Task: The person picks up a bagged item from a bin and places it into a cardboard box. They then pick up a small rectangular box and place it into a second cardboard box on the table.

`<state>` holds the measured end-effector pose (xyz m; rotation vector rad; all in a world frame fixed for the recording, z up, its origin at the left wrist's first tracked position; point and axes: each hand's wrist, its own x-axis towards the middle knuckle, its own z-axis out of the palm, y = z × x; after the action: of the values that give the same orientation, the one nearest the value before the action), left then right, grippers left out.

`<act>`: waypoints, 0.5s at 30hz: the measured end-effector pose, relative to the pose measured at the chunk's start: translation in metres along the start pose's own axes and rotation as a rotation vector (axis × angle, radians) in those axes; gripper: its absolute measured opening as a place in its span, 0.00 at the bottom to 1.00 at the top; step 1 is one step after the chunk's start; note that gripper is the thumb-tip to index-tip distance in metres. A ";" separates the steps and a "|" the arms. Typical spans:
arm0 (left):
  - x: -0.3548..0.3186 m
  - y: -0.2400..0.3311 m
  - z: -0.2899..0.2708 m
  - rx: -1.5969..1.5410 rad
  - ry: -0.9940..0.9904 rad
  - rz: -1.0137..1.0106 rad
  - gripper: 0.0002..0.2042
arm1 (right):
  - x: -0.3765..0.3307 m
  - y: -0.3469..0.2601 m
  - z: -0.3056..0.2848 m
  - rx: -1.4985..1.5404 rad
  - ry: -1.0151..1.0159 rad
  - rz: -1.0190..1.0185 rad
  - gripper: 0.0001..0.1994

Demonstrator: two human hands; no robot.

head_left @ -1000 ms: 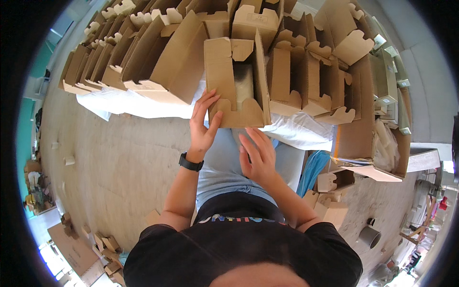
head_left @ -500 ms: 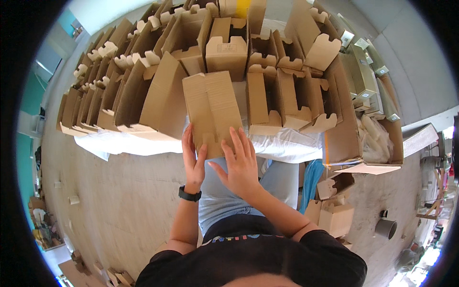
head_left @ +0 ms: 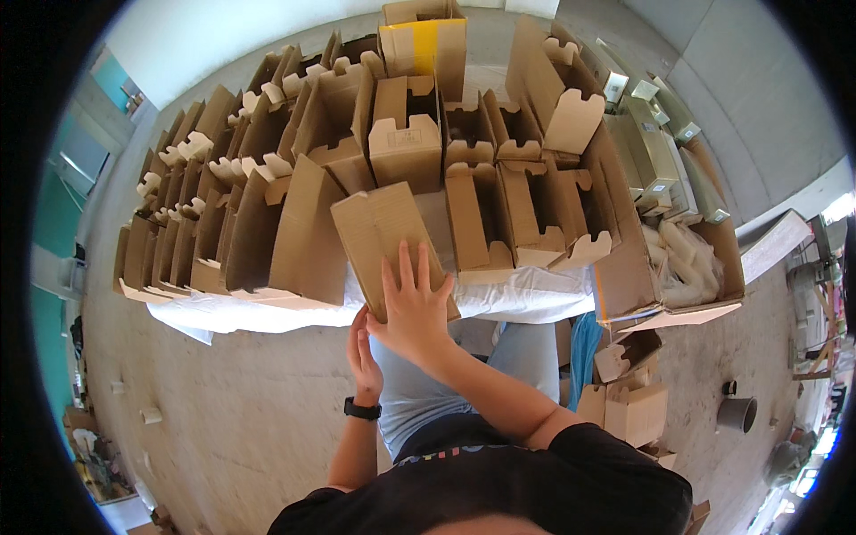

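Note:
A closed, oblong brown cardboard box point(head_left: 377, 234) lies at the near edge of the table, slightly tilted in direction, with its near end toward me. My right hand point(head_left: 417, 312) rests on its top, fingers spread. At the near left corner of the box is my left hand point(head_left: 364, 361), with its fingers stretched out and a black watch on the wrist. The right hand partly covers the near end of the box. Whether the left fingertips press on the cardboard is hard to see.
Rows of open cardboard boxes point(head_left: 308, 236) stand left, behind and right on a white-covered table point(head_left: 526, 294). At the right, a larger carton point(head_left: 624, 276) holds plastic-wrapped pieces point(head_left: 682, 263). Small boxes point(head_left: 635, 410) and a dark bucket point(head_left: 736, 414) are on the floor.
The box has turned slightly, its near end swinging to the right. My right hand has slid further onto its top, and my left hand has moved down off the top to the near corner.

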<state>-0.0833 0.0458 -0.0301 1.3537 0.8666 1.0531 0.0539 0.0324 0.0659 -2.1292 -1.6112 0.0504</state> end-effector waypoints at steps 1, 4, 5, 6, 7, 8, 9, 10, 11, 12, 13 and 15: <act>-0.005 -0.003 -0.003 0.023 0.030 -0.025 0.26 | 0.000 0.000 -0.001 0.017 -0.002 -0.009 0.37; -0.009 -0.003 -0.008 0.055 0.135 0.002 0.24 | -0.003 0.005 -0.008 0.068 -0.018 -0.052 0.39; -0.006 -0.003 -0.008 0.059 0.173 0.027 0.23 | -0.003 0.007 -0.012 0.097 -0.006 -0.048 0.38; -0.003 0.001 -0.006 0.066 0.222 0.025 0.22 | -0.004 0.010 -0.018 0.122 0.001 -0.044 0.38; 0.001 0.003 -0.006 0.079 0.229 0.022 0.21 | -0.005 0.014 -0.024 0.148 0.009 -0.041 0.38; 0.005 0.005 -0.008 0.093 0.235 0.018 0.21 | -0.007 0.019 -0.033 0.173 0.000 -0.035 0.37; 0.008 0.006 -0.011 0.108 0.250 0.017 0.21 | -0.008 0.021 -0.042 0.200 -0.011 -0.038 0.37; 0.012 0.007 -0.011 0.111 0.246 0.033 0.21 | -0.008 0.026 -0.053 0.223 -0.019 -0.036 0.36; 0.017 0.008 -0.011 0.113 0.240 0.048 0.21 | -0.008 0.030 -0.064 0.260 -0.008 -0.047 0.36; 0.020 0.009 -0.008 0.114 0.231 0.060 0.20 | -0.008 0.036 -0.077 0.294 0.002 -0.054 0.36; 0.023 0.009 -0.005 0.114 0.221 0.066 0.20 | -0.009 0.040 -0.089 0.326 0.008 -0.057 0.36; 0.037 0.001 0.004 0.082 0.193 0.073 0.17 | -0.006 0.045 -0.108 0.321 0.014 -0.064 0.36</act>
<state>-0.0678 0.0790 -0.0259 1.3758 1.0185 1.2317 0.1246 -0.0191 0.1433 -1.8289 -1.5450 0.2548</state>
